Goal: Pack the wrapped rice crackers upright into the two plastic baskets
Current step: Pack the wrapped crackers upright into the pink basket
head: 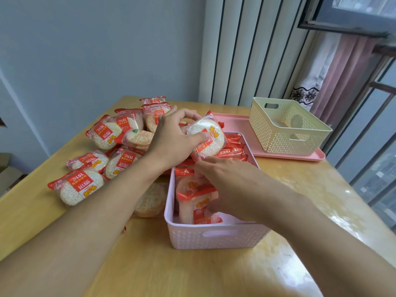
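Note:
A pale pink plastic basket (214,236) stands in front of me with several red-and-white wrapped rice crackers on edge inside it. My left hand (173,138) grips one wrapped cracker (206,139) by its rim, holding it just above the basket's far half. Inside the basket my right hand (225,185) reaches down, its fingers against the upright crackers (197,202) near the front; the fingertips are hidden. A cream basket (287,144) stands at the back right with nothing in it. A pile of loose wrapped crackers (102,146) lies on the table to the left.
The cream basket stands on a pink tray (300,156). The wooden table (192,275) meets a grey wall behind and a window with curtains on the right. One unwrapped-looking cracker (152,200) lies beside the pink basket's left wall.

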